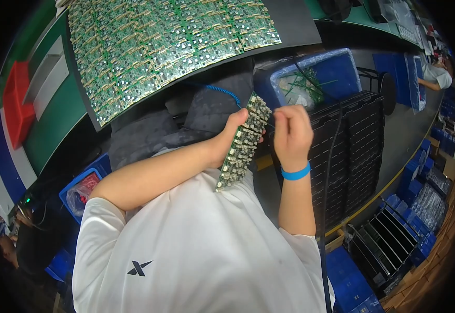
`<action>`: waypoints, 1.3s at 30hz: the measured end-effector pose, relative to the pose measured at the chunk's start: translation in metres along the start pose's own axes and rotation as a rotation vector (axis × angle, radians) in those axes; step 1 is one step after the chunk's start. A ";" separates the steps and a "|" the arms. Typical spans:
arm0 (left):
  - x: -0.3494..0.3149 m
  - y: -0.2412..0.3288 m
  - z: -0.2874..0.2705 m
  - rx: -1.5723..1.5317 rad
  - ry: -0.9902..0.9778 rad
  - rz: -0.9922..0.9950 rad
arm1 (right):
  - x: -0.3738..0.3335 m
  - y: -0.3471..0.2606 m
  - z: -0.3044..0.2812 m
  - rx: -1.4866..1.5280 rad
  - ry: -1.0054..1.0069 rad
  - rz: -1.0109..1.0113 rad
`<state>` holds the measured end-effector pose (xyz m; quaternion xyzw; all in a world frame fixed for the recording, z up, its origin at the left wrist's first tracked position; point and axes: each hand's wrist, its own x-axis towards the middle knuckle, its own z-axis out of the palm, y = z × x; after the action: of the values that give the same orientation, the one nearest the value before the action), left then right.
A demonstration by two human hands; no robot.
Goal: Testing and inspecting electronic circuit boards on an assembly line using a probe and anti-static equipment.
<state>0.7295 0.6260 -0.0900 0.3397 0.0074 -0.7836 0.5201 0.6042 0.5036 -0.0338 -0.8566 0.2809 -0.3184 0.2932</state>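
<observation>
A narrow green circuit board panel, packed with rows of small silvery parts, is held tilted in front of my chest. My left hand is closed on its left long edge, the thumb on the near face and fingertips showing past the right edge. Just right of the panel's upper end is my right hand, with a blue band at the wrist. Its thumb and fingers are pinched together; whatever they hold, if anything, is too small to make out. A coiled blue cord runs up behind the panel.
Many green circuit boards cover a black mat on the bench ahead. To the right are a blue bin with green strips, a black slatted crate and a hanging black cable. Other people work at far left and right.
</observation>
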 end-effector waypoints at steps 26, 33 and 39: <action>0.000 -0.001 0.000 0.069 -0.126 -0.020 | 0.008 -0.008 0.002 0.298 -0.192 0.082; 0.000 0.000 0.002 0.050 -0.129 -0.050 | 0.008 -0.002 0.005 0.256 -0.175 0.001; -0.006 0.004 0.012 0.014 -0.037 -0.027 | 0.011 0.001 0.008 0.239 -0.189 -0.045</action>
<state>0.7279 0.6248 -0.0764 0.3284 -0.0031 -0.7968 0.5072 0.6160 0.4984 -0.0351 -0.8479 0.1929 -0.2737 0.4109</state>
